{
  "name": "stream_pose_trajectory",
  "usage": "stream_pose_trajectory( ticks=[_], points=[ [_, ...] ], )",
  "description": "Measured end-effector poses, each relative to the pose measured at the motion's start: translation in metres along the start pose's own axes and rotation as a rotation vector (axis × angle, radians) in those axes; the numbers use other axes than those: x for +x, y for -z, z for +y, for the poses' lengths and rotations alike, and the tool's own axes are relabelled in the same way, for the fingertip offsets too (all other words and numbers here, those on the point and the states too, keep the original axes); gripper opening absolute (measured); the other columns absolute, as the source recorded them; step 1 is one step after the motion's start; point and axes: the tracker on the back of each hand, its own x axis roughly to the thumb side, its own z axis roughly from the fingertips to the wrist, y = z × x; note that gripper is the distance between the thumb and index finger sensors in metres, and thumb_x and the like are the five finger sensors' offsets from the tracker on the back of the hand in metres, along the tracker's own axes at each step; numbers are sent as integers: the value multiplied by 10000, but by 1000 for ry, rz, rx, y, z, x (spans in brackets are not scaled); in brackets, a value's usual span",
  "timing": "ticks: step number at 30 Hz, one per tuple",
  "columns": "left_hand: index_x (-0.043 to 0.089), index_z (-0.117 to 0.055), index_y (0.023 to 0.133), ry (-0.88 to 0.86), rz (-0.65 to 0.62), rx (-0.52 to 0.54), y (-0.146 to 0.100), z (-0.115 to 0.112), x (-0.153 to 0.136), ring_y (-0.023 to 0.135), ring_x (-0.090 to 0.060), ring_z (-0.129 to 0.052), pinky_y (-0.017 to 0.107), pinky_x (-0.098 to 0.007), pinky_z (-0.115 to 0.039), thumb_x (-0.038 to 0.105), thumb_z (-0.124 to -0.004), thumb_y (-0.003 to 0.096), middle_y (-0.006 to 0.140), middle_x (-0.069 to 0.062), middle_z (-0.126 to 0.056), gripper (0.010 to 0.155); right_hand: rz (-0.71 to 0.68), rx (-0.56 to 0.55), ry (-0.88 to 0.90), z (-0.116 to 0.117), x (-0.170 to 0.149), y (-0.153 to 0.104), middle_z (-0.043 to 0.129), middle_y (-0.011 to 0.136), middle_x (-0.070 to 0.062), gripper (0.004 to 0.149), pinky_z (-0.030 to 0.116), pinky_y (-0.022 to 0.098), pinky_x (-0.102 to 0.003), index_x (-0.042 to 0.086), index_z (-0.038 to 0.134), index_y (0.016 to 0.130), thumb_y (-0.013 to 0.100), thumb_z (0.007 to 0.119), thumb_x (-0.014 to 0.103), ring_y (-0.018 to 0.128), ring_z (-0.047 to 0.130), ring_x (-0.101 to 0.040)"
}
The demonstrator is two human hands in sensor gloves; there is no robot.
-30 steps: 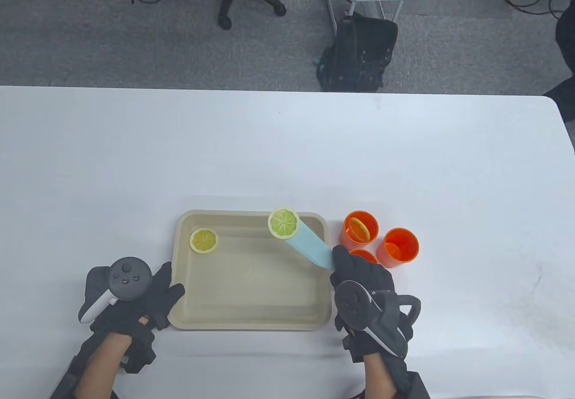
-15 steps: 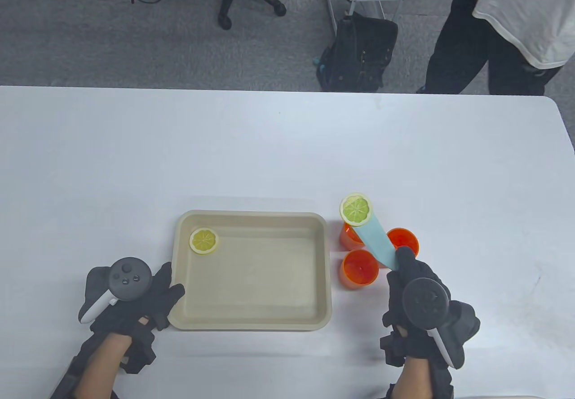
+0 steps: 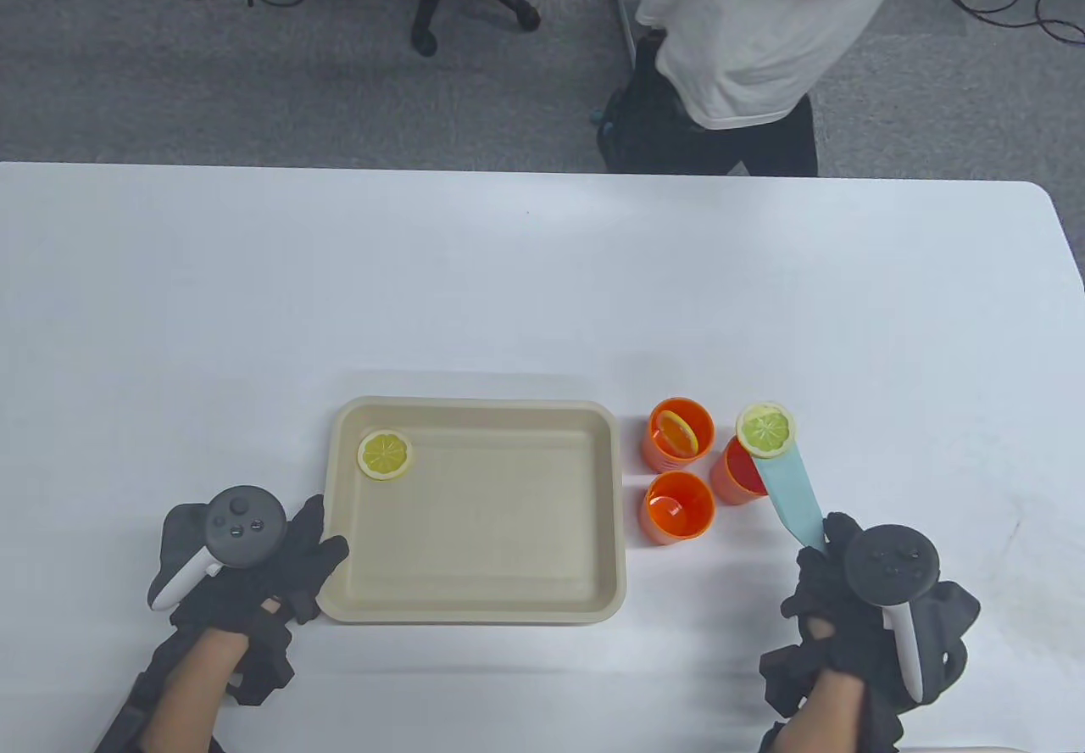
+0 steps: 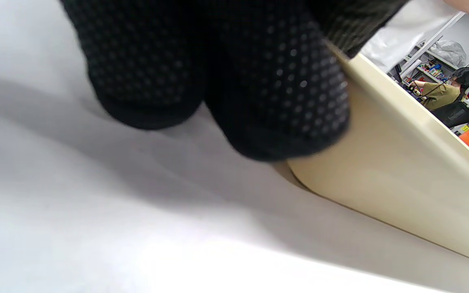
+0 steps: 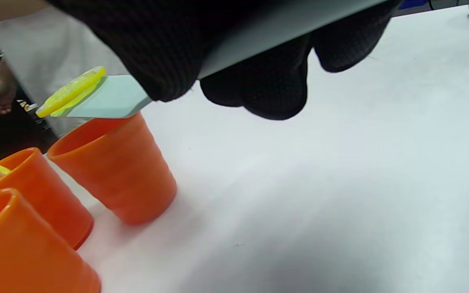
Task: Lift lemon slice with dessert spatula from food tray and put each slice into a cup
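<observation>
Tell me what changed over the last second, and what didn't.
The right hand, gripping the dessert spatula, carried the green lemon slice rightward from the food tray to above the rightmost orange cup. A person in a white shirt walked in behind the table. Unchanged: the left hand at the tray's corner, the yellow lemon slice in it.

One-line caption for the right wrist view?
Right hand holds spatula carrying a lemon slice above an orange cup.
</observation>
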Motion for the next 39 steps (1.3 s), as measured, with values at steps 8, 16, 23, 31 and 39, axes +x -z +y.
stream_pose_trajectory(
  ticks=[8, 16, 23, 31, 39],
  points=[
    [-22, -473, 1076, -5, 0, -1, 0, 0, 0, 309, -36, -1078, 319, -327, -965, 469, -732, 571, 642, -14, -956, 751, 50, 6, 57, -3, -9, 1, 855, 902, -110, 605, 648, 699, -593, 155, 675, 1035, 485, 900, 271, 689, 966, -254],
    [-23, -473, 1075, -4, 1, 0, 0, 0, 0, 312, -36, -1077, 321, -327, -965, 469, -731, 571, 644, -15, -955, 750, 78, 1, 69, -4, -10, 0, 846, 897, -113, 589, 642, 698, -591, 163, 685, 1015, 479, 908, 260, 696, 955, -261],
    [-23, -473, 1076, -5, 1, -1, 0, 0, 0, 309, -37, -1078, 319, -328, -965, 469, -732, 570, 643, -15, -956, 752, 89, -8, 61, -4, -10, -1, 833, 900, -111, 575, 638, 698, -594, 177, 681, 1004, 481, 907, 259, 704, 944, -264],
    [-23, -474, 1075, -5, 1, -2, 0, 0, 0, 309, -36, -1079, 319, -327, -966, 470, -730, 569, 642, -14, -957, 751, 87, -51, 70, -6, -8, -4, 834, 900, -121, 580, 648, 695, -591, 169, 670, 1012, 487, 895, 266, 696, 951, -260],
    [-24, -472, 1075, -2, 2, -2, 0, -1, 0, 309, -36, -1078, 319, -327, -965, 470, -729, 571, 641, -15, -957, 751, -118, -61, 124, -4, 17, -16, 843, 897, -127, 593, 684, 677, -576, 137, 644, 1036, 507, 860, 295, 668, 970, -240]
  ],
)
